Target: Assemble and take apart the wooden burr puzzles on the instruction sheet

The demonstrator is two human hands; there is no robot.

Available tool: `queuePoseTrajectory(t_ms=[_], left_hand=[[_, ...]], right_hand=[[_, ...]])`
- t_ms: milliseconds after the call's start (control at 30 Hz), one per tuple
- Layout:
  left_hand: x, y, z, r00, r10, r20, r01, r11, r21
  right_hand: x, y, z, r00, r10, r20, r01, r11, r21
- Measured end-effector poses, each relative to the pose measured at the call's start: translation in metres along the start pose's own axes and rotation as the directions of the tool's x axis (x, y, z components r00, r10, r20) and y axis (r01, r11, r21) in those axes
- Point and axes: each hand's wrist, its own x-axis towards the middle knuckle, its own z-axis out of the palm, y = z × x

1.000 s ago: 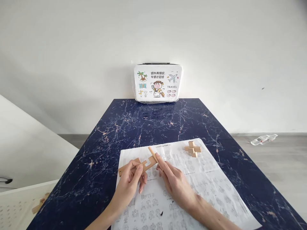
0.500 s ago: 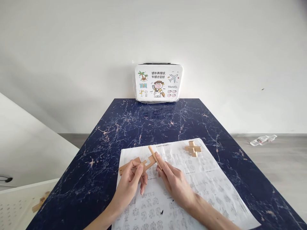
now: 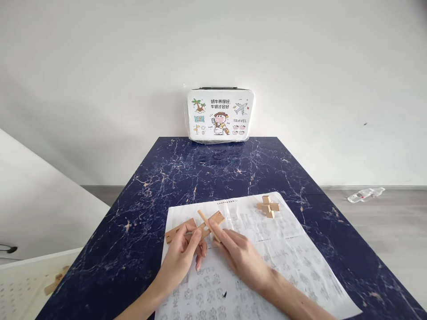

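Observation:
My left hand point(image 3: 183, 258) pinches a long notched wooden bar point(image 3: 176, 229) that lies across the near part of a printed paper sheet point(image 3: 287, 253). My right hand point(image 3: 238, 253) grips a second wooden stick point(image 3: 204, 219), which crosses the notched bar near its middle. Both hands are closed on their pieces. A small assembled wooden cross puzzle point(image 3: 267, 207) rests on the sheet's far right part, away from both hands.
The sheet lies on a dark blue marbled table point(image 3: 213, 173). A white illustrated case point(image 3: 219, 115) stands at the table's far edge against the wall. A plastic bottle point(image 3: 365, 194) lies on the floor to the right. More wooden pieces point(image 3: 55, 282) sit on a white surface at lower left.
My right hand has shifted its stick leftward, from the bar's right end to across the bar's notch. The left hand has stayed in place.

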Motion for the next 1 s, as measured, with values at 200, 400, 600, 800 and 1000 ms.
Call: queuePoseTrajectory(t_ms=[200,400,600,800,1000], left_hand=[[0.000,-0.002,0.003,1.000,-0.002,0.019,0.003,0.999,-0.038],[-0.002,-0.005,0.005,0.996,-0.016,0.089,0.023,0.996,-0.087],[-0.005,0.000,0.004,0.989,-0.048,0.143,0.063,0.993,-0.102],[-0.006,-0.003,0.005,0.990,-0.049,0.136,0.066,0.990,-0.122],[-0.011,-0.008,0.009,0.990,-0.036,0.134,0.036,0.999,0.001]], right_hand=[[0.001,-0.005,0.006,0.999,0.019,-0.039,-0.022,0.998,-0.054],[0.001,-0.007,0.002,0.991,0.005,-0.137,-0.025,0.989,-0.144],[-0.001,-0.003,0.002,0.983,0.065,-0.171,-0.090,0.986,-0.140],[0.000,0.002,-0.001,0.987,0.091,-0.132,-0.090,0.996,0.013],[0.000,-0.003,-0.004,0.968,0.232,-0.099,-0.213,0.962,0.171]])
